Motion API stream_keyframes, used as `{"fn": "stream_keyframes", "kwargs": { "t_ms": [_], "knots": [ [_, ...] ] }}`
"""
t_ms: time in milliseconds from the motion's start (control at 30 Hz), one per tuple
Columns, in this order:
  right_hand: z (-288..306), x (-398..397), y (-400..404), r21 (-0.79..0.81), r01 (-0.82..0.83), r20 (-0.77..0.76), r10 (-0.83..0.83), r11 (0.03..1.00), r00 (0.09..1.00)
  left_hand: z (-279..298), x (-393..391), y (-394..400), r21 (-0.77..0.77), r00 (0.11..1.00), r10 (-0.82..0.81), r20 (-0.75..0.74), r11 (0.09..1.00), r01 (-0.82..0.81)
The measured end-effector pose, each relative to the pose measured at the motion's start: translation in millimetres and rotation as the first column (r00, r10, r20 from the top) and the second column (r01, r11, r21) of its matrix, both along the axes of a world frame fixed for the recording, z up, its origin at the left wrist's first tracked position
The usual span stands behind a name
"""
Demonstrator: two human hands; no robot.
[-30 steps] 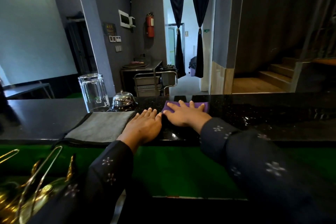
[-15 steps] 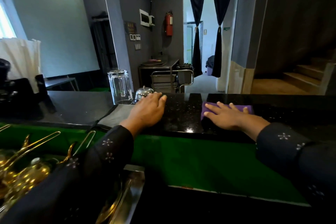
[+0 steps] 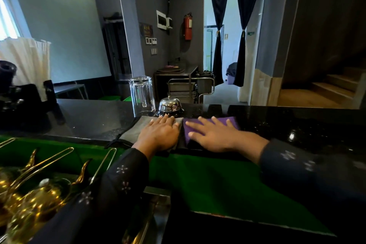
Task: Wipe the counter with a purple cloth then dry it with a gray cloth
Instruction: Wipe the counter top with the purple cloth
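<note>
Head view across a black counter [image 3: 89, 119]. The right hand [image 3: 213, 134] lies flat on the purple cloth [image 3: 229, 122], fingers straight and spread wide, palm down. This posture presses the cloth against the stone over a broad area, as suits wiping rather than lifting. The cloth sits near the front edge of the counter, just right of centre, its far corner showing beyond the fingertips.

The left hand [image 3: 160, 134] rests flat on the gray cloth [image 3: 131, 130], fingers straight and close together, gripping nothing. The gray cloth lies spread just left of the purple one; their edges appear to touch, though shadow between the hands makes this uncertain. Laid flat within reach, it is ready to follow the wet pass, and the hand on it probably both steadies the body and pins the cloth.

Behind the gray cloth stand an upturned glass [image 3: 141, 94] and a bell [image 3: 170, 105], near each other at the far edge. Their position is likely to limit how far the strokes can run there.

The counter to the right carries bright glints, which may be moisture or only polish. Judged from this, wiping is in hand and drying is not yet begun. Below the counter lie a green mat [image 3: 217, 180] and gilt ware [image 3: 29, 198] at lower left.
</note>
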State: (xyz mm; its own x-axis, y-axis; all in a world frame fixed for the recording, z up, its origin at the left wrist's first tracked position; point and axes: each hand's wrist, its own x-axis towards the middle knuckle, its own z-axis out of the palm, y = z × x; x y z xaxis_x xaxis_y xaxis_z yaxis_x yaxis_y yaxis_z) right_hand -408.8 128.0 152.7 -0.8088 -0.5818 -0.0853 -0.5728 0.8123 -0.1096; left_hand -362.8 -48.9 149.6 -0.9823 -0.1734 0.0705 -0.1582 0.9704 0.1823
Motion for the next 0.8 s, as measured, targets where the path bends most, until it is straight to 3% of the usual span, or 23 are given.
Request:
{"fn": "stream_keyframes", "kwargs": {
  "t_ms": [100,267,333,467,533,700,800],
  "knots": [
    [0.4,1.3,22.5,0.001,-0.056,0.011,0.056,0.998,0.998,-1.7,-0.3,0.0,0.000,1.000,-0.001,-0.023,1.000,0.001],
    [7.8,-37.1,7.9,-0.027,0.230,0.060,-0.228,0.973,0.972,-0.5,2.4,1.2,0.008,0.999,0.000,-0.053,1.000,0.001],
    [8.7,-34.5,-16.4,-0.001,0.270,0.046,-0.269,0.963,0.962,0.8,3.8,2.6,0.023,0.999,0.001,-0.049,1.000,0.000],
    [-0.7,-2.5,-3.7,0.009,0.053,0.002,-0.053,0.999,0.999,0.7,3.1,1.0,0.017,1.000,-0.009,-0.028,1.000,0.010],
    [-0.6,0.8,31.9,0.009,0.028,-0.009,-0.028,1.000,1.000,1.3,5.2,0.7,0.015,1.000,0.000,-0.021,1.000,0.000],
    [8.3,-23.6,82.4,-0.023,0.346,0.026,-0.346,0.938,0.938,8.2,14.6,10.7,0.020,1.000,-0.004,-0.029,1.000,0.005],
    [9.4,-17.9,74.2,-0.007,0.382,0.029,-0.381,0.924,0.924,14.2,12.3,17.8,-0.068,1.000,-0.014,0.020,0.998,0.016]
  ]
}}
